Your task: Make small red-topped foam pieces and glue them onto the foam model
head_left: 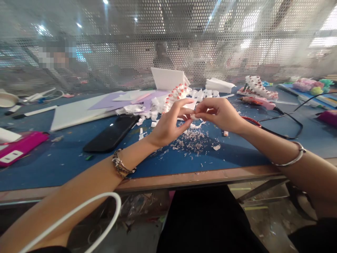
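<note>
My left hand point(170, 123) and my right hand point(219, 112) meet above the blue table, fingertips almost touching. Both pinch a small white piece point(194, 116), perhaps foam or paper; its kind is too small to make out. Below them lies a scatter of fine white shavings point(192, 140) with a loose scrap point(216, 147) to the right. Just behind my left hand stands a white bumpy piece with red dots point(177, 94), partly hidden by the fingers. Crumpled white scraps point(155, 107) lie around its base.
A black phone point(113, 133) lies left of my hands, near white and lilac sheets point(105, 102). To the right are a pink-handled tool point(259, 101) with a black cord and a red-dotted white model point(256, 88). A perforated metal screen point(118, 52) rises behind the table.
</note>
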Tool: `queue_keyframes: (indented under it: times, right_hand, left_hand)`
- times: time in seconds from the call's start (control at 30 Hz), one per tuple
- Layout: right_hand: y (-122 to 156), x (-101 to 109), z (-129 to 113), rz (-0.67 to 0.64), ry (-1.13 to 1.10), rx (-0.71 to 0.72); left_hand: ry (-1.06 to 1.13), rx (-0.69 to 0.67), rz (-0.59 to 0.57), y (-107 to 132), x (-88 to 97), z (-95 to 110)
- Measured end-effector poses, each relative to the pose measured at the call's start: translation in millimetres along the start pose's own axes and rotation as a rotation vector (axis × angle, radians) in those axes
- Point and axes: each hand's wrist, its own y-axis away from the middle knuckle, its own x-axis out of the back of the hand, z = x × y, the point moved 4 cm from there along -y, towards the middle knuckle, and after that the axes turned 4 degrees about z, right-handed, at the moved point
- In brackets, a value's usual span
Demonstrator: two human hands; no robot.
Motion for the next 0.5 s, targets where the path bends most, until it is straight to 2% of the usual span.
queue_keyframes:
  times: [0.5]
  right_hand:
    - [0.8, -1.7, -3.9, -0.010, 0.187, 0.065]
  left_hand:
    - [-0.061, -0.006, -0.039, -1.7, -1.6, 2.1]
